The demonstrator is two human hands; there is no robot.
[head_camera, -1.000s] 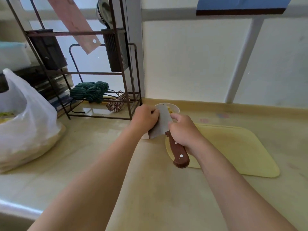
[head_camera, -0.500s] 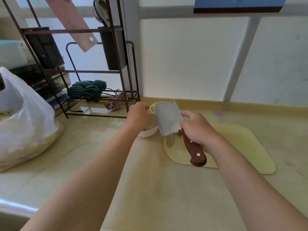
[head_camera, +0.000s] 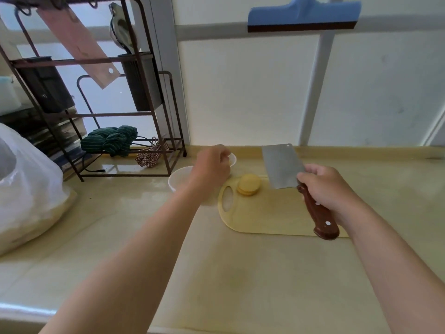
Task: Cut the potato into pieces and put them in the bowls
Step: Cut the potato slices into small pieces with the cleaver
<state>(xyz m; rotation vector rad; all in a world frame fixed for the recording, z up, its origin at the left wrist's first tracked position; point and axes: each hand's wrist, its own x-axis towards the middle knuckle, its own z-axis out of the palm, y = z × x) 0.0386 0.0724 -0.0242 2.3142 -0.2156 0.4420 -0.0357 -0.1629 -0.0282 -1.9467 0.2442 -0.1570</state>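
Observation:
A stack of round yellow potato slices (head_camera: 248,188) lies at the left end of the yellow cutting board (head_camera: 272,213), near its handle hole. My right hand (head_camera: 322,189) grips the brown wooden handle of a cleaver (head_camera: 280,166). Its broad blade is raised above the board's far edge, to the right of the slices. Two white bowls stand left of the board: a near bowl (head_camera: 179,180) and a far bowl (head_camera: 233,159). My left hand (head_camera: 212,166) hovers between them with its back to me. Its fingers curl down by the far bowl's rim, and their tips are hidden.
A brown metal rack (head_camera: 125,114) with a green striped cloth (head_camera: 109,139) and a checked cloth stands at the back left. A white plastic bag (head_camera: 26,184) bulges at the left edge. Beige counter stretches in front of me; a white wall lies behind.
The cleaver has swung right, away from the bowl, and now stands over the board. My left hand has left the near bowl's rim. The potato slices have come into view.

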